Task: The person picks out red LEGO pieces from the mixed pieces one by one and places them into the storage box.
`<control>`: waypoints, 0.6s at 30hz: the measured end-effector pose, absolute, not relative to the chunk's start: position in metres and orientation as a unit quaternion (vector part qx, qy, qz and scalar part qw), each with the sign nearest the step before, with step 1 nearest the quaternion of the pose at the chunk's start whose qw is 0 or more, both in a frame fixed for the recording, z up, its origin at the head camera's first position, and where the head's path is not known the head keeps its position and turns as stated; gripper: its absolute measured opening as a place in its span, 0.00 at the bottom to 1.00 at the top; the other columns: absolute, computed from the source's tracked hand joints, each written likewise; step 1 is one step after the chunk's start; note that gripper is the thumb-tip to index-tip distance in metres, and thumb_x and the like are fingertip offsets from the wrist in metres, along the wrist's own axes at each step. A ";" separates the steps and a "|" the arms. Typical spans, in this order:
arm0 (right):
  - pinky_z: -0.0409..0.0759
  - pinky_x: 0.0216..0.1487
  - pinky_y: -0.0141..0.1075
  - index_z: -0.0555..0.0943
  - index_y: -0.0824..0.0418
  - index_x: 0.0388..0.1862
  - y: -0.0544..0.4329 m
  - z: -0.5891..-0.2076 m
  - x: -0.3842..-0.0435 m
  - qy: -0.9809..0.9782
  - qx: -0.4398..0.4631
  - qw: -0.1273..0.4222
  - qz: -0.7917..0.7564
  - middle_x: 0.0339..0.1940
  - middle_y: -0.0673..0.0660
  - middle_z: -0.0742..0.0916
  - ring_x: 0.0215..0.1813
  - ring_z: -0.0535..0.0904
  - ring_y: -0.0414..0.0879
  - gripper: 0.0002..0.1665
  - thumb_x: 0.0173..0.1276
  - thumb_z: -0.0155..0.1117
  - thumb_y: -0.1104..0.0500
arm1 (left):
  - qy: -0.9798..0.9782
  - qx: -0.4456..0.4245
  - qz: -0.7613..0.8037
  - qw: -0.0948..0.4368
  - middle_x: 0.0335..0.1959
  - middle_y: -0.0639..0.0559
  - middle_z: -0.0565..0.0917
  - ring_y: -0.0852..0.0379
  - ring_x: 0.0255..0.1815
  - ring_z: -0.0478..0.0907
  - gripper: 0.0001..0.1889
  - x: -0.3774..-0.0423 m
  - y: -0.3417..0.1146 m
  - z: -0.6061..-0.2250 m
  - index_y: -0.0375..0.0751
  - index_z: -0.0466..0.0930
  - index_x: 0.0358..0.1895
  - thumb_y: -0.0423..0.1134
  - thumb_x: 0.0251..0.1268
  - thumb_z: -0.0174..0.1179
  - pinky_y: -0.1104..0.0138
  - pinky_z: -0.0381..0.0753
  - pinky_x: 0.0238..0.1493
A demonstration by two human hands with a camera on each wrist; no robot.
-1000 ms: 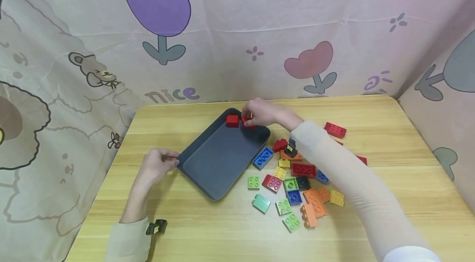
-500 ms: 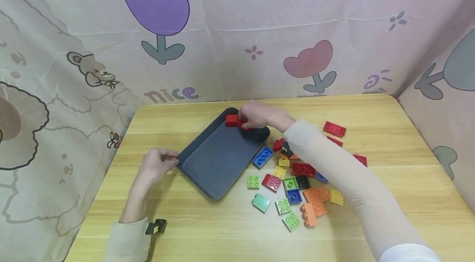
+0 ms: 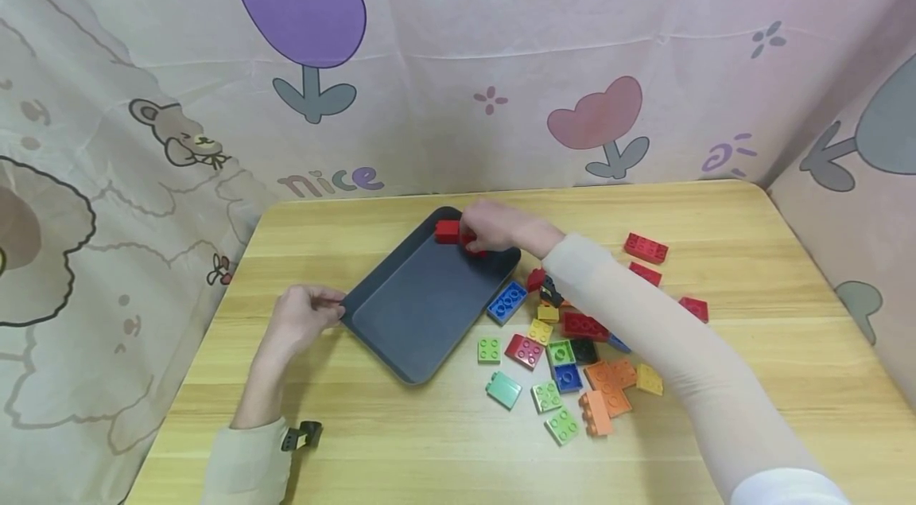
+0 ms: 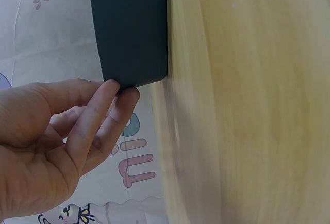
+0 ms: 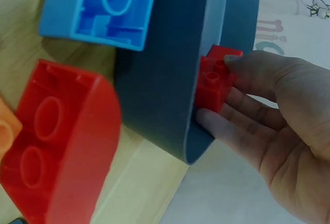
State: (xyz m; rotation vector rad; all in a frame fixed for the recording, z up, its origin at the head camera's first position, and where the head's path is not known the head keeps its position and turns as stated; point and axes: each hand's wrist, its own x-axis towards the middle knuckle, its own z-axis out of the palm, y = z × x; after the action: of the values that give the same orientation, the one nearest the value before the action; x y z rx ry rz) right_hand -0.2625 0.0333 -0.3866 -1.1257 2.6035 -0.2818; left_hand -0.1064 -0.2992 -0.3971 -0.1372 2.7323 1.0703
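Observation:
My left hand (image 3: 302,322) pinches the rim at the left corner of a dark grey tray (image 3: 424,302). The left wrist view shows the thumb and fingers meeting at the tray corner (image 4: 131,33). Inside the tray's far end, my right hand (image 3: 497,227) holds a red toy brick (image 5: 210,85) between thumb and fingers, studs showing in the right wrist view. Just left of that hand a second red brick (image 3: 447,232) sits in the tray's far corner. From the head view the held brick is mostly covered by the fingers.
Loose bricks spread right of the tray: a blue brick (image 3: 506,303) near its wall, a dark red brick (image 3: 585,326), a teal brick (image 3: 504,390) and several orange, green and yellow ones. A few red bricks (image 3: 646,248) lie beyond my right forearm. A patterned cloth (image 3: 458,91) hangs behind the table.
My right hand has moved slightly left and down inside the tray with the red brick, closer to the other red brick. The left hand and tray have stayed put.

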 end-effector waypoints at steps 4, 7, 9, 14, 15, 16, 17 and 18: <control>0.86 0.44 0.35 0.91 0.60 0.47 0.033 -0.389 -0.261 0.906 -0.389 0.140 -0.089 0.37 0.55 0.92 0.34 0.83 0.46 0.09 0.73 0.72 0.57 | 0.925 -0.049 0.362 0.102 0.43 0.36 0.92 0.57 0.36 0.89 0.12 -0.107 -0.298 -0.397 0.27 0.87 0.53 0.29 0.70 0.67 0.72 0.84 0.36; 0.86 0.42 0.35 0.90 0.61 0.47 0.032 -0.389 -0.260 0.909 -0.384 0.140 -0.087 0.36 0.55 0.92 0.33 0.83 0.46 0.09 0.73 0.72 0.57 | 0.926 -0.049 0.361 0.102 0.43 0.35 0.91 0.57 0.37 0.89 0.12 -0.107 -0.298 -0.397 0.27 0.87 0.53 0.30 0.71 0.66 0.71 0.84 0.36; 0.86 0.41 0.35 0.90 0.61 0.47 0.031 -0.389 -0.258 0.910 -0.379 0.141 -0.086 0.36 0.55 0.91 0.33 0.83 0.46 0.09 0.73 0.72 0.57 | 0.926 -0.047 0.361 0.102 0.43 0.35 0.91 0.56 0.37 0.89 0.12 -0.107 -0.299 -0.397 0.27 0.87 0.53 0.30 0.71 0.66 0.71 0.84 0.36; 0.87 0.43 0.35 0.88 0.61 0.48 0.028 -0.387 -0.255 0.916 -0.375 0.130 -0.058 0.38 0.57 0.91 0.34 0.83 0.47 0.10 0.74 0.71 0.57 | 0.926 -0.046 0.360 0.102 0.44 0.34 0.91 0.56 0.37 0.89 0.12 -0.106 -0.299 -0.397 0.27 0.87 0.53 0.29 0.71 0.66 0.71 0.83 0.35; 0.87 0.44 0.35 0.88 0.61 0.49 0.028 -0.387 -0.255 0.917 -0.375 0.126 -0.051 0.39 0.57 0.91 0.35 0.83 0.47 0.10 0.74 0.70 0.57 | 0.926 -0.048 0.360 0.103 0.44 0.34 0.91 0.56 0.37 0.89 0.12 -0.106 -0.299 -0.397 0.27 0.87 0.53 0.30 0.71 0.66 0.71 0.83 0.35; 0.87 0.44 0.36 0.88 0.62 0.49 0.027 -0.387 -0.255 0.917 -0.376 0.123 -0.045 0.39 0.57 0.92 0.35 0.84 0.47 0.10 0.75 0.70 0.57 | 0.926 -0.047 0.360 0.103 0.45 0.34 0.91 0.56 0.37 0.89 0.12 -0.106 -0.299 -0.397 0.27 0.87 0.53 0.30 0.71 0.66 0.71 0.83 0.35; 0.87 0.45 0.36 0.88 0.62 0.50 0.027 -0.387 -0.254 0.918 -0.376 0.120 -0.041 0.40 0.58 0.92 0.35 0.84 0.48 0.11 0.75 0.70 0.57 | 0.926 -0.046 0.360 0.104 0.45 0.34 0.91 0.56 0.37 0.89 0.12 -0.107 -0.299 -0.397 0.27 0.87 0.53 0.30 0.71 0.66 0.71 0.83 0.35; 0.87 0.45 0.36 0.87 0.62 0.50 0.026 -0.386 -0.254 0.918 -0.376 0.118 -0.039 0.41 0.58 0.92 0.35 0.84 0.48 0.11 0.74 0.70 0.57 | 0.926 -0.046 0.361 0.104 0.45 0.33 0.91 0.55 0.37 0.89 0.12 -0.107 -0.299 -0.396 0.26 0.87 0.53 0.30 0.71 0.66 0.70 0.83 0.35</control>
State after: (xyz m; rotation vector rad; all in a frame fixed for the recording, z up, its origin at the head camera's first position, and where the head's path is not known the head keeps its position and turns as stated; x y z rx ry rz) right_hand -0.2542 0.0264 -0.3865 -1.1012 2.6861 -0.1133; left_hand -0.1066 -0.2988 -0.3963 -0.1350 2.7307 1.0638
